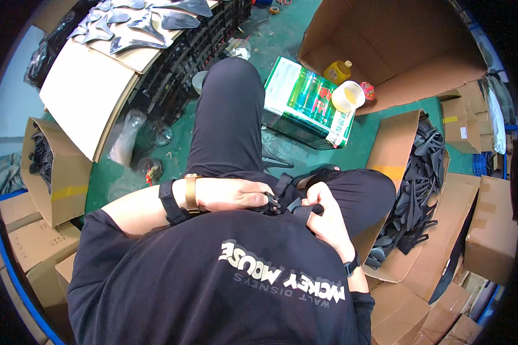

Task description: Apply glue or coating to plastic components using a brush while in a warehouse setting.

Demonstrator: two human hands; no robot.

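Note:
At my waist, my left hand point(230, 194) is closed, with its fingertips on a black buckle point(272, 202). My right hand point(329, 217) grips a black strap point(303, 213) just to the right of the buckle. Both hands are close together in front of my dark shirt; whether strap and buckle are joined cannot be made out. A gold-coloured watch point(191, 192) and a black band point(171, 202) circle my left wrist and forearm. Another dark band point(351, 264) is around my right wrist.
Flat dark curved parts point(145, 26) lie on a pale board point(77, 95) at the far left. A green and white tin point(293, 95) bears a white cup point(347, 96) and a yellow bottle point(337, 72). An open carton of black pieces point(414, 190) stands right; a large carton point(385, 40) stands behind.

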